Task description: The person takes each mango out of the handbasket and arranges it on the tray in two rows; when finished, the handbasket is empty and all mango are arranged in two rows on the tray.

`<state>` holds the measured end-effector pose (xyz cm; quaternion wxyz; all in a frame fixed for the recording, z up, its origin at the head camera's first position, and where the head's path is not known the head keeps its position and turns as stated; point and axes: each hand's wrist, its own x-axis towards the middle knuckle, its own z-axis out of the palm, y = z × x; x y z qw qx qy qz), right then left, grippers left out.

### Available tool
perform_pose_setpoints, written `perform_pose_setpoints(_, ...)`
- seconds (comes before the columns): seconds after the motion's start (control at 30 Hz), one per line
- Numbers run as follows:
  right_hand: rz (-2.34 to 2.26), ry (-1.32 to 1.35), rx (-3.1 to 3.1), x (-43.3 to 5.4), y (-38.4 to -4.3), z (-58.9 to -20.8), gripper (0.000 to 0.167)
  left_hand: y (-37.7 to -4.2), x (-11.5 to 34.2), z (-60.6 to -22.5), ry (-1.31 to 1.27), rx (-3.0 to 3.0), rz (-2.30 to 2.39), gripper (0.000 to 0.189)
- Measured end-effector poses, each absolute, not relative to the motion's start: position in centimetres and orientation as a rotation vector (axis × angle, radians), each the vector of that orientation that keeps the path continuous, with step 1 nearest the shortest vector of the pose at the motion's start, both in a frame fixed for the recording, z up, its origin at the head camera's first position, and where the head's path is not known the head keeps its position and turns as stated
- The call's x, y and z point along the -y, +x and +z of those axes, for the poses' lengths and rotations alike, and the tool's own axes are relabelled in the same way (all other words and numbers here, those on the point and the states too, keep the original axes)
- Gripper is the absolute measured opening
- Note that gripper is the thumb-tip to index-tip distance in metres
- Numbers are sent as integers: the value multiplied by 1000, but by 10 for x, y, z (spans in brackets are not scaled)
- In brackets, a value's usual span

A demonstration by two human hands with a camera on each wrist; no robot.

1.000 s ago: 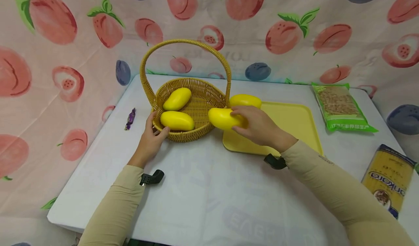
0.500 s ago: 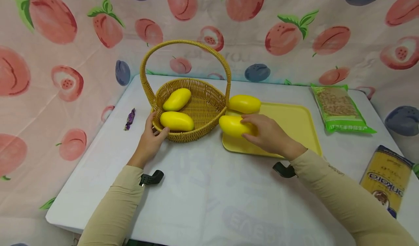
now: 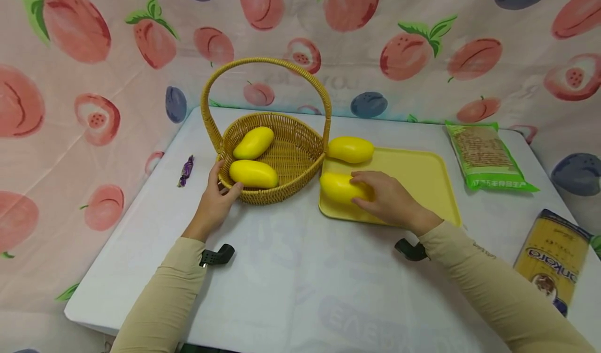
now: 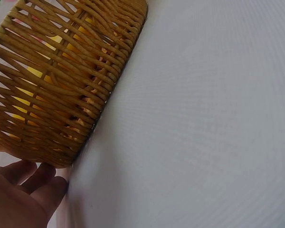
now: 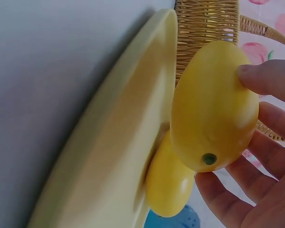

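A yellow mango (image 3: 339, 187) with a green stem end is gripped between the thumb and fingers of my right hand (image 3: 387, 196), close over the left part of the yellow tray (image 3: 418, 186). Behind it a second mango (image 3: 351, 149) lies at the tray's back left corner. My left hand (image 3: 213, 207) holds the near left side of the wicker basket (image 3: 291, 155), thumb at the rim. In the left wrist view its fingers (image 4: 38, 178) touch the outside of the weave, low down. Inside the basket are two more mangoes, one farther back (image 3: 254, 143) and one in front (image 3: 254, 174).
A purple wrapped candy (image 3: 186, 171) lies left of the basket on the white tabletop (image 3: 281, 280). At the right are a green-edged food bag (image 3: 488, 157) and a gold pack (image 3: 554, 259). The basket's tall handle (image 3: 267, 60) arches upward. A fruit-print cloth (image 3: 328, 45) hangs behind.
My right hand has moved the mango from beside the basket's rim rightward and toward me, over the tray. The left hand and the basket stay in place.
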<state>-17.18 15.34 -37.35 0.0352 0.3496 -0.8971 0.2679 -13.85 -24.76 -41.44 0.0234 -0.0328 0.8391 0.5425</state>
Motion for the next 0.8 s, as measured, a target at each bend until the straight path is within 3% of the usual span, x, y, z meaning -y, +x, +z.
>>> perform_pose_setpoints(0.8, 792, 1044, 2889, -160, -169, -390, 42, -139, 248, -415, -104, -2606, 1672, 81)
